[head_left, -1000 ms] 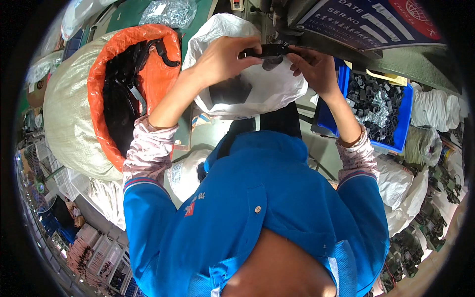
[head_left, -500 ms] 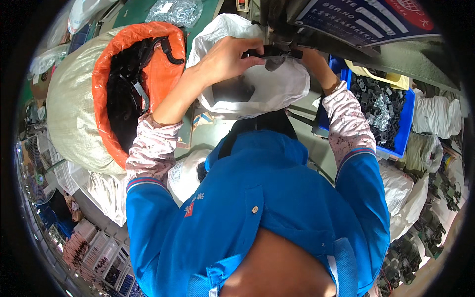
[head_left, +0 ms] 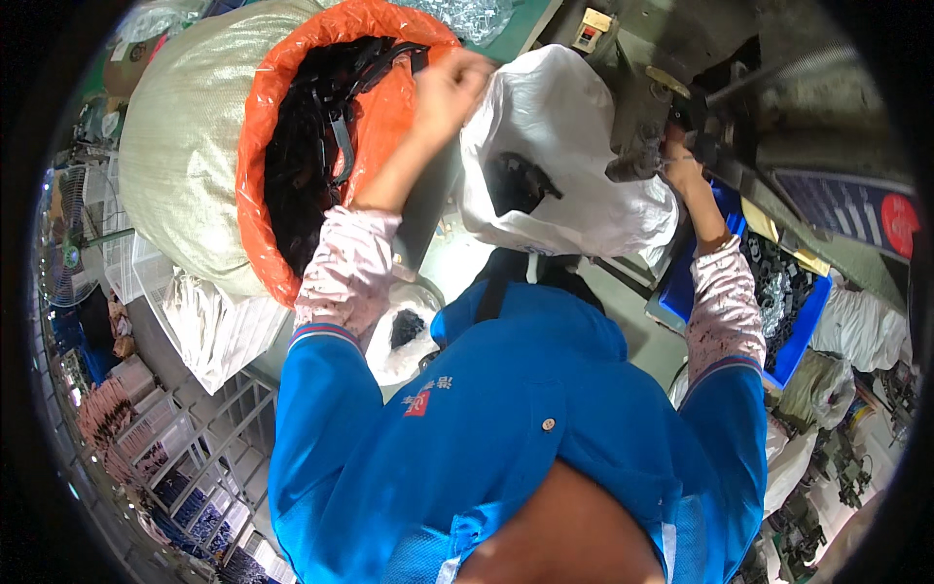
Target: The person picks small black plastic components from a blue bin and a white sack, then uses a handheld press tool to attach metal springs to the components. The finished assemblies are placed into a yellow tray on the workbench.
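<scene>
My left hand (head_left: 449,92) is raised between the orange-lined sack (head_left: 255,165) and the white bag (head_left: 545,92), its fingers smeared by motion. Black curved plastic parts (head_left: 302,156) fill the sack, some with strap-like ends near that hand. Inside the white bag lies a dark plastic part (head_left: 520,185). My right hand (head_left: 683,165) reaches up beside the metal head of a machine (head_left: 637,146) over the bag's right side. The machine hides most of its fingers, and whatever they may hold does not show.
A blue bin (head_left: 798,336) with small black pieces and a clear plastic bag stands right of my right forearm. Above it runs the machine's body (head_left: 856,195). A small white bag (head_left: 394,355) sits low, left of my lap. White crates (head_left: 229,365) stand at left.
My left hand has left the machine and moved left toward the orange-lined sack; the black part it gripped no longer shows there. My right hand stays by the machine. The whole view has shifted.
</scene>
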`<action>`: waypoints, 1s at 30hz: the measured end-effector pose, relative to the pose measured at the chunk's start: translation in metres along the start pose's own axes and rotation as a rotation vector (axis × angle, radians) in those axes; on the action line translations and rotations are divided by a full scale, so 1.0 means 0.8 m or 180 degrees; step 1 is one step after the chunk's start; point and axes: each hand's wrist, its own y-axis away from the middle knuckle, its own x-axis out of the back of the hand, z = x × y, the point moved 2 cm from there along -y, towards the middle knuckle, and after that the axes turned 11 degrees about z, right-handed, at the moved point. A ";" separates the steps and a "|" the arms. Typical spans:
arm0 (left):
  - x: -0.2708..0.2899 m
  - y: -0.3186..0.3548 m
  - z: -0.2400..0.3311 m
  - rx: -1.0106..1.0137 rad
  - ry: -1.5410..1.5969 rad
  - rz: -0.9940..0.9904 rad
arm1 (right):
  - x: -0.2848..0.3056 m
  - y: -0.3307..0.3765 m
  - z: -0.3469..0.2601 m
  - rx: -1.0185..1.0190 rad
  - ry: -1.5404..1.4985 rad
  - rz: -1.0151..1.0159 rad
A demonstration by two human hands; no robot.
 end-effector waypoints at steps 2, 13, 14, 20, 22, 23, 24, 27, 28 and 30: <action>0.027 -0.043 -0.058 0.0377 -0.1248 0.0220 | 0.016 0.007 -0.011 -0.0014 -0.0037 0.0053; 0.059 -0.038 -0.180 0.1223 -0.2015 -0.0555 | 0.053 0.016 -0.034 0.0085 -0.0048 0.0312; 0.078 -0.032 -0.178 0.1667 -0.1840 -0.0393 | 0.055 0.008 -0.040 0.0139 -0.0058 0.0325; 0.105 0.014 -0.082 0.2384 0.1878 0.0393 | 0.065 -0.003 -0.044 0.0392 0.0181 0.0308; 0.089 0.033 -0.029 0.2406 0.2535 0.0078 | 0.038 0.002 -0.022 0.0650 0.0238 0.1168; 0.078 0.050 0.002 0.2479 0.2748 -0.0039 | 0.046 0.005 -0.036 0.0617 0.0158 0.1317; 0.062 0.065 0.028 0.2564 0.3025 -0.0214 | 0.059 0.010 -0.041 0.0551 0.0156 0.1466; 0.024 0.123 0.069 0.2890 0.3705 -0.0251 | 0.129 0.043 -0.091 -0.0555 -0.2734 0.1078; 0.007 0.139 0.076 0.3046 0.3837 -0.0328 | 0.160 0.061 -0.120 -0.1492 -0.4436 0.0452; -0.024 0.160 0.098 0.3053 0.3687 -0.0577 | 0.188 0.079 -0.143 -0.1550 -0.4851 0.0316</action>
